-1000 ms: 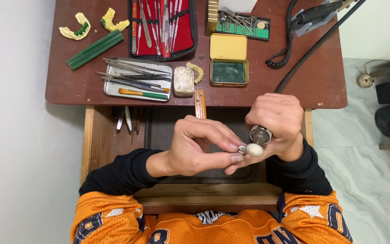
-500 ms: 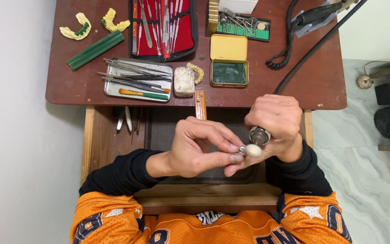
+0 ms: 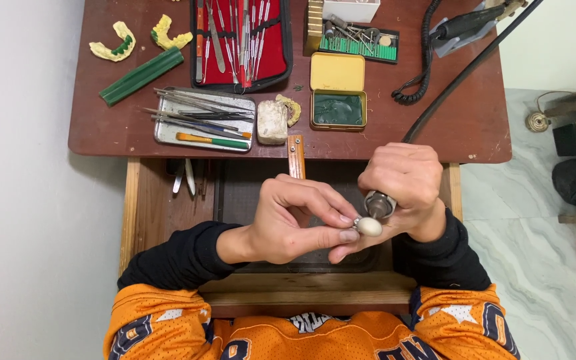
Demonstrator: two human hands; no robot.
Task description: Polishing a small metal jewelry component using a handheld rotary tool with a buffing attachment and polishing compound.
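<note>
Two yellow dental casts (image 3: pixel 138 39) lie at the far left of the brown counter (image 3: pixel 435 127), with a green bar (image 3: pixel 143 75) just below them. To their right sits a red instrument case (image 3: pixel 241 43), and nearer the person a metal tray (image 3: pixel 205 120) holds thin hand tools. A pale stone block (image 3: pixel 272 122) rests just beside the tray. Further right, an open yellow tin (image 3: pixel 339 91) shows a green inside, and a green bur holder (image 3: pixel 358 40) lies behind it. A black coiled cord (image 3: pixel 416 73) runs along the right part of the counter.

Below the counter edge, over the open drawer (image 3: pixel 168 200), the left hand (image 3: pixel 288 223) pinches a small whitish oval piece (image 3: pixel 369 227) between thumb and fingertips; its grip is narrow and closed on that piece. The right hand (image 3: pixel 405 183) is wrapped in a full fist around a metal handpiece (image 3: pixel 379 204), whose head sits touching or just above the oval piece; which of the two cannot be told. Both hands meet in front of the chest, with black sleeves and an orange jersey (image 3: pixel 301 333) below.
</note>
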